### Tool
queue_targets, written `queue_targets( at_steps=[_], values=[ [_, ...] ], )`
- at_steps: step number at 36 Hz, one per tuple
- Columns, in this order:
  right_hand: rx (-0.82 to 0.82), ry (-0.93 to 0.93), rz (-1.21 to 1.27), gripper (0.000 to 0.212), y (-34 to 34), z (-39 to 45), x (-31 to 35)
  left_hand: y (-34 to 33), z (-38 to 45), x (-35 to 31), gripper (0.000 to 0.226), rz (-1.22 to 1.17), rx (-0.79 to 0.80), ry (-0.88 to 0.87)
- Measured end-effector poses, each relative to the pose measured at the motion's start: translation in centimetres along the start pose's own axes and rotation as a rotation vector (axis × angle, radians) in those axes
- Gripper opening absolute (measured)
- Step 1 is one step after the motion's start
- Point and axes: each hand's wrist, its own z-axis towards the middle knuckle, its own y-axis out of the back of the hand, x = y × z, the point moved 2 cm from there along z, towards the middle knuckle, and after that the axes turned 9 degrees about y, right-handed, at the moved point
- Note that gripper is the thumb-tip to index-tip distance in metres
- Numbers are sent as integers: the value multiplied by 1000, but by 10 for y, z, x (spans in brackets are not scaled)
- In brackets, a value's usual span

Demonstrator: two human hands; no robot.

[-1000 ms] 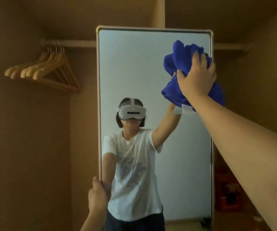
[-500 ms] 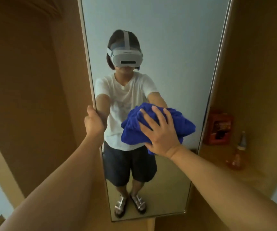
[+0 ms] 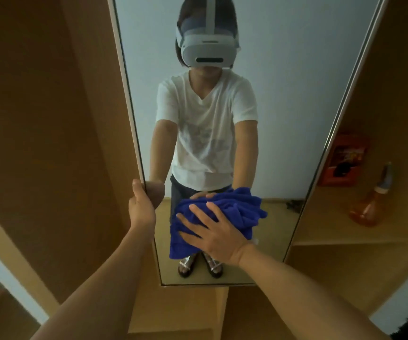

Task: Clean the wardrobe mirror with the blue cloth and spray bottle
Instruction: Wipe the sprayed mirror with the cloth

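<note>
Head view, lower centre of frame: right hand (image 3: 216, 233), fingers spread flat, pressing the bunched blue cloth (image 3: 225, 214) against the lower glass of the wardrobe mirror (image 3: 284, 106); an open grip, palm pressure only

Head view, left of centre: left hand (image 3: 141, 204), fingers curled round the mirror's left frame edge, a closed grip steadying the panel

Head view, right edge of frame: spray bottle (image 3: 369, 204) with orange contents, standing untouched on the wardrobe shelf (image 3: 340, 231), well apart from both hands; a red box (image 3: 345, 160) stands behind it, further up the frame

Step in hand, as judged: wiping the lower part of the glass, with the spraying apparently not in progress. The strip near the bottom edge, below the cloth, looks still to be covered. The next move likely calls for carrying the cloth down and across to that strip, keeping the palm flat so the bundle does not slip, while the left hand goes on bracing the frame

Against the earlier frames: a second ago the cloth was up at the mirror's top right corner; half a second ago it sat mid-glass; it now lies lower again. The left hand has kept to the same frame edge throughout, and the view has tilted downward, bringing the bottle clearer into sight
</note>
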Motion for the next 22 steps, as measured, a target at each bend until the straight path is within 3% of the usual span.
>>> queue_targets(
  at_steps=[9, 22],
  values=[
    [300, 169, 83, 46, -42, -38, 66, -15, 18, 9, 64, -137, -143, -79],
    [497, 313, 260, 57, -80, -125, 105, -19, 29, 8, 62, -185, -185, -130]
  ],
)
